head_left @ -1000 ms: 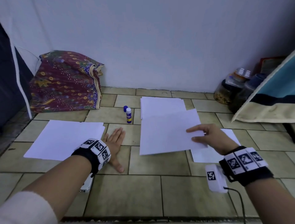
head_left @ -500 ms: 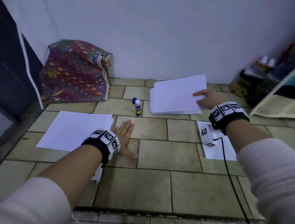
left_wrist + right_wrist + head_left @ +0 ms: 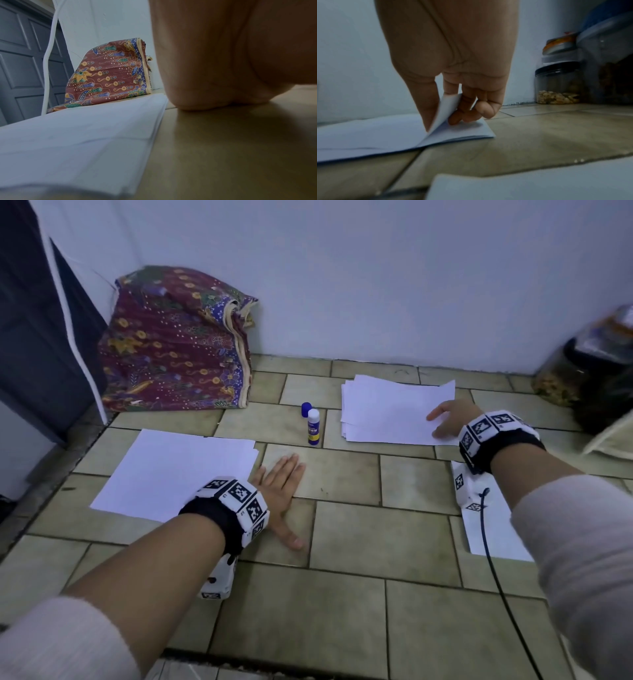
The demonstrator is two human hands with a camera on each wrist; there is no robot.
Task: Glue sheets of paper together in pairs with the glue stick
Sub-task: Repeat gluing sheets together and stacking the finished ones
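1. Coming down since a second ago: the top sheet [image 3: 394,405], hanging over the bare tiles [image 3: 342,542] in front of the glue stick [image 3: 313,428] back then, now lying flat on the far stack [image 3: 345,426] just right of the glue stick.
2. Pinching the corner of that sheet farthest right of the glue stick with the right hand [image 3: 448,419]; in the right wrist view, curling the corner up between the thumb and the bent fingers [image 3: 467,108], with the fingertips touching the paper beneath.
3. Lying flat on the tiles in front of the glue stick, fingers straight and grasping nothing: the left hand [image 3: 281,491], just beside the edge of the left stack [image 3: 178,470].
4. Probably finishing the laying-down of a sheet or pair on the far stack. Possibly peeling a sheet off instead; impossible to tell from the raised corner alone.
5. Standing upright and untouched between the two stacks, with the blue cap [image 3: 306,409] just behind it: the glue stick, so seemingly uncapped.
6. Calling next, if laying down, for letting the corner go and smoothing it. Then reaching left of the glue stick, or to the single sheet [image 3: 493,535] in front and right of it, for fresh paper before taking up the stick.
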